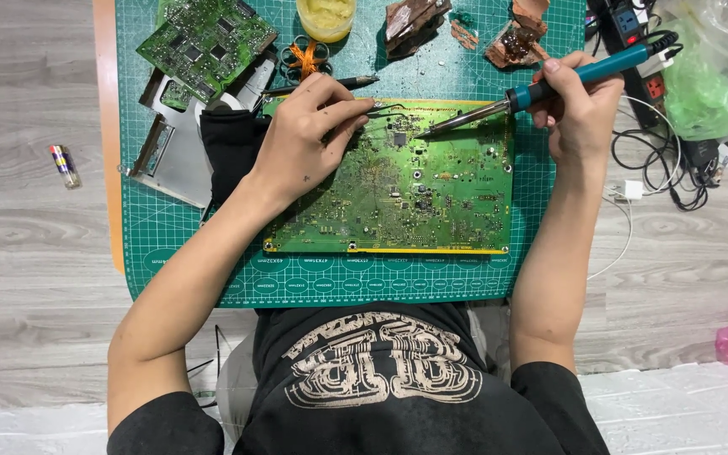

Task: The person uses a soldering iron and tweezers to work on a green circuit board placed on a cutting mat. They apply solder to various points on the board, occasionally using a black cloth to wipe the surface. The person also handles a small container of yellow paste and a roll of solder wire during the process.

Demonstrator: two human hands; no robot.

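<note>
On the green cutting mat [212, 278], seen from your head camera, you had the large green circuit board [398, 194] lying flat in front of you, its long edge toward your body, and you were in the middle of working a spot near its upper edge. Your left hand [301, 139] rested on the board's upper left corner, fingers pinched on a pair of fine tweezers [378, 108] whose tips reached toward a small dark chip on the board. Your right hand [579, 105] was clenched around the blue handle of a soldering iron [541, 88], held pen-fashion, with the metal tip angled down and left so that it sat just at the board surface close to the tweezers; whether it actually touched a joint was too small to tell. Judging from that, you were at the heating step on a part, and the next move would have called for a steady iron tip and a gentle, well-timed pull or placement with the tweezers. Around you lay a second smaller circuit board [204, 38] on a metal frame [170, 143], a pot of yellow paste [326, 17], a coil of copper braid [305, 57], a black pen [330, 83], brownish broken pieces [414, 21], a power strip [634, 34] with cables, and a small battery [65, 164] on the wood-look worktop [35, 253].
</note>
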